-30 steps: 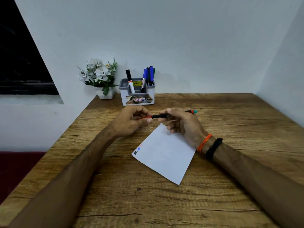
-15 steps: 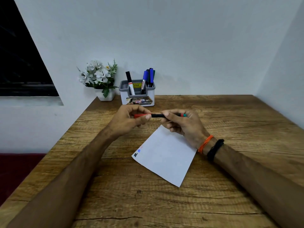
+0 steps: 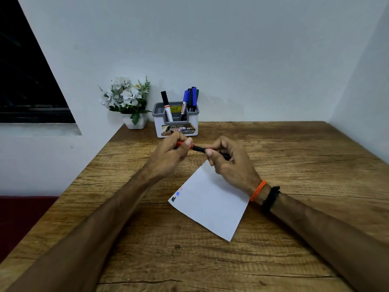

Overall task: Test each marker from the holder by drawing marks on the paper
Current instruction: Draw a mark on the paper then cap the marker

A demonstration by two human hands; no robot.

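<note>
Both hands grip one slim black marker with a red cap [image 3: 197, 148] just above the frame's centre: the left hand [image 3: 171, 155] curls round the red end, the right hand [image 3: 228, 163] pinches the black barrel. Below them a white paper sheet [image 3: 210, 204] lies on the wooden table [image 3: 294, 165], small colour marks [image 3: 176, 196] at its left corner. Higher up, the grey-and-white plastic holder [image 3: 176, 123] keeps other markers.

- A wooden table [image 3: 294, 239] with a strong grain sits pushed into a corner.
- Plain pale walls [image 3: 242, 49] rise behind it and at the right.
- A dark window [image 3: 27, 85] with a pale sill is at the left.
- A dark red surface [image 3: 19, 218] lies below, left of the table.
- Light is soft and even.
</note>
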